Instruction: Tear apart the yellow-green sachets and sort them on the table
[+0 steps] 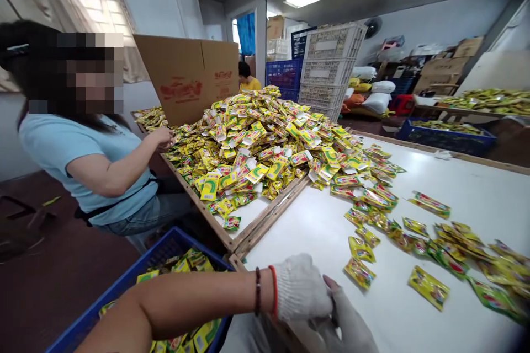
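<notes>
held both hands together at the near edge of the white surface [298, 231], seemingly to let one hand work against the other. had the left hand [304, 287] gloved and bent at the fingers, touching the right, perhaps to steady or tug at something small; could not make out fingertips or any object in the grasp. had the right hand [350, 322] gloved too, thumb raised beside the left hand; could not tell how far open, nor of anything gripped, given only a dark patch [333, 311] between the two.

stretched the left forearm [194, 300] over a blue crate [99, 302] of yellow packets [207, 336], set low beside the surface, probably for easy reach. had yellow sachets [360, 272] nearest the right hand, lying loose and flat just beyond, spread thinly enough to pick out singly, with a denser bunch [459, 240] farther right.

faced a big heap [256, 154] of small cartons and sachets on the adjoining panel, edged by wooden strips [273, 209], presumably to check sliding, yet spilled past on the right. had a co-worker in pale blue [70, 146] at the left, with a hand [163, 138] bent at the heap's edge, and a large cardboard box [186, 77] upright behind, perhaps as a backstop.
</notes>
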### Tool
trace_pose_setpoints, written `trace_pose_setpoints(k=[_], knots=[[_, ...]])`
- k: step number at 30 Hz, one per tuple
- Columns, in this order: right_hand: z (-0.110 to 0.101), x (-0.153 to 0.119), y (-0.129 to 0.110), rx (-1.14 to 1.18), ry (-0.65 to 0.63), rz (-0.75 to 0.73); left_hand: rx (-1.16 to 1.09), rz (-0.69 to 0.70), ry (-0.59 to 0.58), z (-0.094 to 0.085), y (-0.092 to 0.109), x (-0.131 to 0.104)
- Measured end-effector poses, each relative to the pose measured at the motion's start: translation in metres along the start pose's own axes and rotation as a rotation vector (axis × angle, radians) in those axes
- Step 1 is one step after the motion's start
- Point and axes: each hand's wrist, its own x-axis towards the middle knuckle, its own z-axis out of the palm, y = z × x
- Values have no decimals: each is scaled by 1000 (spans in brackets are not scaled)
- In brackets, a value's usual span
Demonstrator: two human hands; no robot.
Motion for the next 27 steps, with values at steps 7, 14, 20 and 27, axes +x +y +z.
trace_pose_setpoints(k=[7,14,20,27], knots=[[-37,-17,6,188,6,303,-1063,-820,443,58,47,6],[-37,-41,12,299,137,353,-1623,-710,295,79,67,5],[-40,-40,20,155,74,264,-1504,-638,138,66,50,1],[-40,-19,15,105,110,234,-1534,-666,161,62,39,12]])
